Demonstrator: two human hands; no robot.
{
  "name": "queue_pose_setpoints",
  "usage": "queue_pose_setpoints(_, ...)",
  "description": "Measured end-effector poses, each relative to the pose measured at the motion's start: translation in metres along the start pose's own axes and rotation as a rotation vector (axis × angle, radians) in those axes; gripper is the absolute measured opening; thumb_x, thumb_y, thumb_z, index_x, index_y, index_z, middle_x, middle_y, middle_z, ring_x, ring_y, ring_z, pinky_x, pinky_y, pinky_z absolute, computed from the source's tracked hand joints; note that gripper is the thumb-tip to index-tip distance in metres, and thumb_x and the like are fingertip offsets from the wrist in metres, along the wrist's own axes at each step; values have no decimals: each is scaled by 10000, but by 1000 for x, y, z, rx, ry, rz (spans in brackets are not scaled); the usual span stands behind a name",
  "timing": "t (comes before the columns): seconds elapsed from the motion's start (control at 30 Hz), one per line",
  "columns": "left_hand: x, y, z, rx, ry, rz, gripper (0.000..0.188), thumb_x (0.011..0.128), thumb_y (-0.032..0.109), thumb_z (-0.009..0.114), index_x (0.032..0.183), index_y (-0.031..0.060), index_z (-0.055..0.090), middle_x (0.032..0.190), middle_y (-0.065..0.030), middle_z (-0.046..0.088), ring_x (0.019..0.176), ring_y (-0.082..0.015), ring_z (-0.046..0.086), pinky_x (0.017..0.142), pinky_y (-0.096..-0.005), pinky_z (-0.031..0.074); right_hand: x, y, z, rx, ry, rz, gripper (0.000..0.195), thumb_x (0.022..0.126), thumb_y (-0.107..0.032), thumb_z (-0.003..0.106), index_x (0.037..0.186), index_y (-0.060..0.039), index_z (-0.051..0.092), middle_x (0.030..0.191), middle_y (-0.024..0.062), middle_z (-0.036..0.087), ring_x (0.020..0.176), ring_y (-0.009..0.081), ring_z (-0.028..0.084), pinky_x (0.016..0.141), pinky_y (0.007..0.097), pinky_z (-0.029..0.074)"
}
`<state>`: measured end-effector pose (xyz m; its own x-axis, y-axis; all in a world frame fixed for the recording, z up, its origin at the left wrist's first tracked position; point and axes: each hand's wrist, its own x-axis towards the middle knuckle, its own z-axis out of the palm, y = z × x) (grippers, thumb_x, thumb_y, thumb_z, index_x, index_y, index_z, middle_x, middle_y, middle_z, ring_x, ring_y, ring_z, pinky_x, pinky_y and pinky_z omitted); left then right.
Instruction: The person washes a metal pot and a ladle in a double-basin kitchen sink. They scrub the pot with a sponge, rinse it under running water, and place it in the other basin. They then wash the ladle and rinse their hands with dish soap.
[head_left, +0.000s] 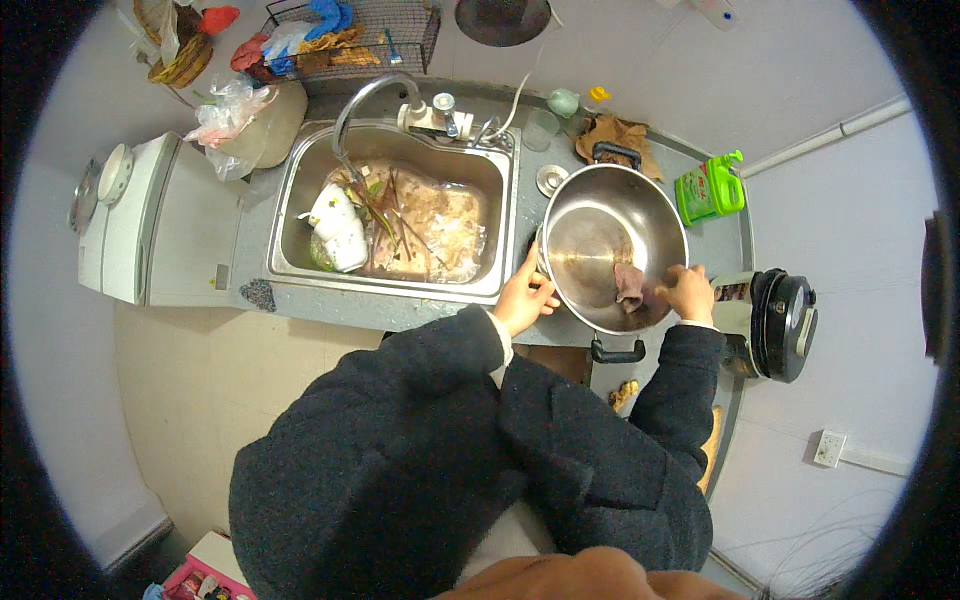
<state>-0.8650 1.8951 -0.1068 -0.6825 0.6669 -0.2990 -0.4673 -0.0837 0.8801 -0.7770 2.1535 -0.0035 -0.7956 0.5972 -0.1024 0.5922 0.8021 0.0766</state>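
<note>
A wide stainless steel pot (600, 217) with two black handles stands in front of me, right of the sink, its inside facing up. My left hand (525, 296) is at its left side, the thumb pressed along the outer wall and the other fingers curled. Over the right rim, my right hand (688, 294) grips with its fingertips just inside the pot. A crumpled brownish-pink cloth (628, 287) lies inside, low on the right, apart from the right fingers. Brownish marks show on the pot's bottom.
Left is a steel sink (281, 225) with murky water, white bowls (339, 232) and plant stems, under a curved faucet (352, 112). Right stand a green jug (709, 191) and a black-lidded appliance (787, 326). A drain strainer (552, 180) and drinking glass (540, 129) sit behind the pot.
</note>
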Motion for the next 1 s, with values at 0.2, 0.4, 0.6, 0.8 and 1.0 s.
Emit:
queue_pose_setpoints(0.2, -45, -1, -67, -47, -362, -222, 551, 933, 252, 429, 1396, 97, 174, 873, -51, 536, 772, -125, 568, 696, -257, 472, 51, -146, -34, 378, 234, -586, 278, 712, -261, 673, 905, -63, 649, 911, 115, 580, 844, 308, 574, 748, 378, 467)
queue_pose_setpoints(0.4, -109, 4, -154, -152, -793, -482, 560, 952, 440, 210, 1400, 106, 170, 1059, -56, 524, 878, -103, 505, 715, -236, 412, 111, -333, -8, 427, -96, -909, 297, 783, -317, 601, 918, -58, 653, 980, 132, 594, 924, 309, 564, 814, 385, 445)
queue_pose_setpoints(0.6, -138, 24, -253, -348, -776, -678, 625, 923, 525, 187, 1406, 131, 141, 954, -76, 611, 669, -17, 485, 555, -170, 390, 167, -400, 11, -64, -211, -509, 449, 700, -371, 684, 903, 26, 627, 908, 208, 625, 860, 338, 606, 728, 390, 488)
queue_pose_setpoints(0.8, -145, 39, -298, -465, -830, -688, 614, 916, 538, 163, 1389, 148, 194, 1001, -138, 589, 828, -154, 575, 699, -278, 467, 181, -416, 53, 71, -35, -349, 322, 714, -277, 655, 897, -13, 644, 894, 212, 622, 836, 350, 602, 732, 405, 477)
queue_pose_setpoints(1.0, -150, 79, -332, -242, -693, -779, 600, 924, 517, 181, 1340, 104, 306, 1165, -133, 514, 1045, -248, 513, 891, -373, 411, 121, -510, 154, 1745, -868, 431, 283, 849, -148, 554, 1118, -85, 497, 1112, 90, 485, 1014, 232, 480, 818, 408, 443)
